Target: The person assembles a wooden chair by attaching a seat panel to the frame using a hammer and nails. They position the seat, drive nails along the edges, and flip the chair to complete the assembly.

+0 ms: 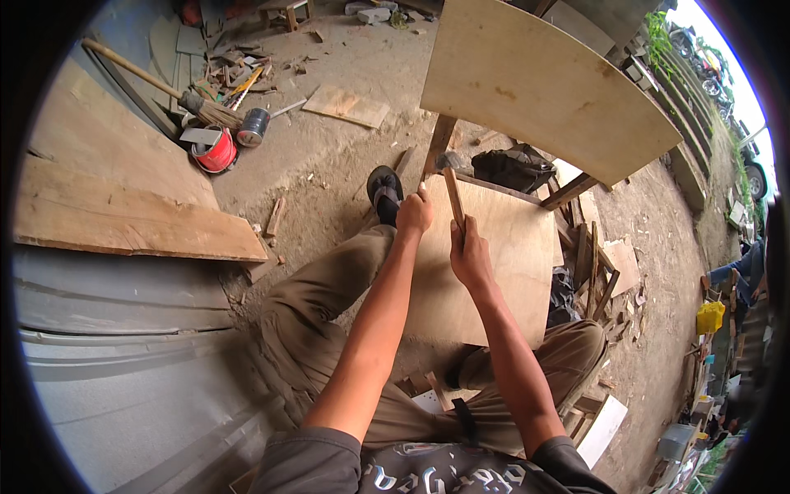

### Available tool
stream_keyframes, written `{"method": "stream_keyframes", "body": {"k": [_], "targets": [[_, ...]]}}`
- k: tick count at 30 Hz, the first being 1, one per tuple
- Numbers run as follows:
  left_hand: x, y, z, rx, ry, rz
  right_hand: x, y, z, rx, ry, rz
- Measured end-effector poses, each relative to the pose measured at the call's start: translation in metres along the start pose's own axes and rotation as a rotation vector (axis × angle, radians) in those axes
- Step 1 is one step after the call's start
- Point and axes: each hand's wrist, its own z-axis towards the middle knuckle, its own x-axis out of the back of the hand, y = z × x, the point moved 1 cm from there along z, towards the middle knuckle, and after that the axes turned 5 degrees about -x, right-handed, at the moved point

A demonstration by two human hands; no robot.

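Between my knees stands a wooden chair with a pale plywood seat (502,272) and a wide, slightly bowed plywood backrest (543,86) on wooden posts. My right hand (471,262) is closed around the wooden handle of a hammer (454,196), raised over the seat. Its dark head is at the far end, close to a back post (439,144). My left hand (414,214) is closed at the seat's far left corner, thumb up, near the foot of that post. Whatever its fingers pinch is hidden.
Left lies a thick wooden board (123,210) above grey metal sheeting (123,288). Beyond it are a red bucket (216,152), a dark can (253,128) and a broom (206,107). A plywood piece (346,107) lies ahead. Scrap wood (588,263) and a black bag (514,167) are right.
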Motion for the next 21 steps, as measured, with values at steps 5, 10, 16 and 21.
{"method": "stream_keyframes", "body": {"k": [5, 10, 16, 21], "targets": [[-0.002, -0.008, 0.002, -0.027, 0.017, -0.053, 0.001, -0.016, -0.002, 0.062, 0.044, 0.046], [-0.002, -0.002, -0.001, -0.022, 0.018, -0.065, -0.005, 0.003, 0.001, 0.019, -0.046, -0.107], [-0.001, -0.008, 0.0, -0.011, -0.003, -0.032, 0.0, -0.015, -0.012, 0.092, 0.048, -0.009], [0.007, 0.014, -0.008, -0.019, 0.039, -0.034, 0.0, -0.007, 0.0, 0.077, 0.12, -0.024]]}}
